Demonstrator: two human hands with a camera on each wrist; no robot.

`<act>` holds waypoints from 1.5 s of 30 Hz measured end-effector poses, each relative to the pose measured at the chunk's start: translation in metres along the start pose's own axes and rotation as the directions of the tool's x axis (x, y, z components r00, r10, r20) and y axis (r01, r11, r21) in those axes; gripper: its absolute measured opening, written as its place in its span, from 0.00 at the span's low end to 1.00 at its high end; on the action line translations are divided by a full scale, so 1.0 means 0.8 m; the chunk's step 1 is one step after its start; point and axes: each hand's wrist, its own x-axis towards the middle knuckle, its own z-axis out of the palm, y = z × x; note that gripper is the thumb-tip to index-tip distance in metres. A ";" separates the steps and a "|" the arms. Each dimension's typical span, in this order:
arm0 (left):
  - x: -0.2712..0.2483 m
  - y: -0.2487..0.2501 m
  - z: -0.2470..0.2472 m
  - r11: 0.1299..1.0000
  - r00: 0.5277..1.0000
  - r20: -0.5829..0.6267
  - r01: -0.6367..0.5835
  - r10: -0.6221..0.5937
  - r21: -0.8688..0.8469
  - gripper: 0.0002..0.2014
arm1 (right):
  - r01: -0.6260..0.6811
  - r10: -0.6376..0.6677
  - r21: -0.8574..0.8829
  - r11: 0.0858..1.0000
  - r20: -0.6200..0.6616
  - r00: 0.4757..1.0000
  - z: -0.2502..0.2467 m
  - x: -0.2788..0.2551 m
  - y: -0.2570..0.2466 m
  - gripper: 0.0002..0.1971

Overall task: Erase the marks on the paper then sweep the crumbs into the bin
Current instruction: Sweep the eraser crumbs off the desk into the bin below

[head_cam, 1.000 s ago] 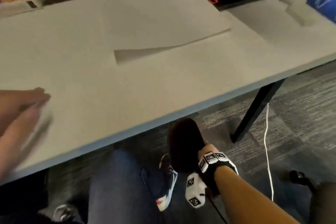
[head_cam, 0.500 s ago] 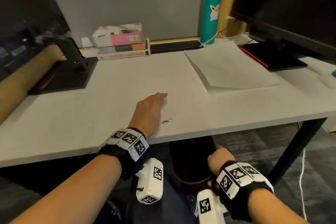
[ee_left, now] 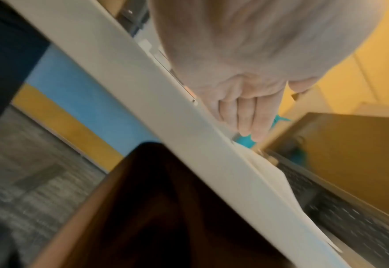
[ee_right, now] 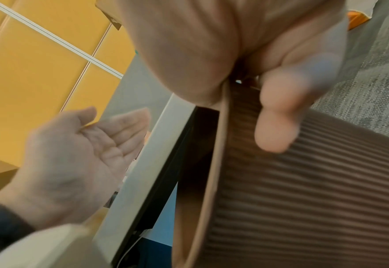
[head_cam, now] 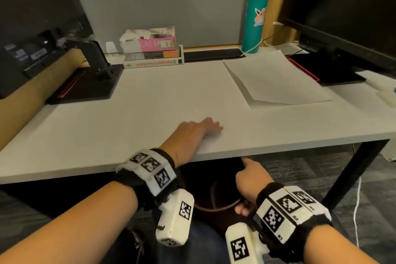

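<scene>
My left hand [head_cam: 205,128] lies flat on the white table [head_cam: 120,126] close to its front edge, fingers straight and holding nothing. No crumbs show around it; the hand may cover them. Just below that edge my right hand [head_cam: 246,178] grips the rim of a dark brown ribbed bin [head_cam: 214,201], held under the table lip. In the right wrist view a finger [ee_right: 276,127] lies on the bin's ribbed wall [ee_right: 303,199], and the left hand [ee_right: 85,145] is seen open above the table edge [ee_right: 156,159]. The white paper [head_cam: 278,79] lies at the back right, with no marks visible on it.
A monitor stand [head_cam: 85,83] sits at the left, another stand base [head_cam: 334,70] at the right. A stack of books [head_cam: 152,49] and a teal bottle [head_cam: 256,13] stand at the back. A small pale block [head_cam: 385,96] lies at the right edge. A table leg [head_cam: 353,173] stands to the right.
My left hand slid right and toward the front edge, over the spot where crumbs lay half a second ago; they no longer show. The bin and right hand rose nearer the table lip.
</scene>
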 end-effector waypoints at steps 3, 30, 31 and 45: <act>0.017 -0.010 -0.018 0.994 0.984 -0.142 0.105 -0.106 -0.012 0.23 | 0.005 -0.005 -0.006 1.000 0.009 1.000 0.000 -0.005 -0.002 0.25; -0.028 0.020 0.015 0.925 0.956 0.290 0.075 0.039 -0.372 0.36 | 0.027 -0.024 -0.136 0.990 0.028 0.999 -0.006 -0.001 -0.020 0.20; -0.027 0.020 0.010 0.913 0.970 0.240 0.058 0.044 -0.403 0.33 | 0.026 -0.021 -0.137 0.990 0.033 0.999 -0.007 -0.002 -0.020 0.20; -0.048 0.022 0.011 0.864 0.984 0.160 0.014 0.078 -0.504 0.25 | -0.017 0.017 0.006 1.000 0.085 0.996 -0.019 -0.028 -0.016 0.21</act>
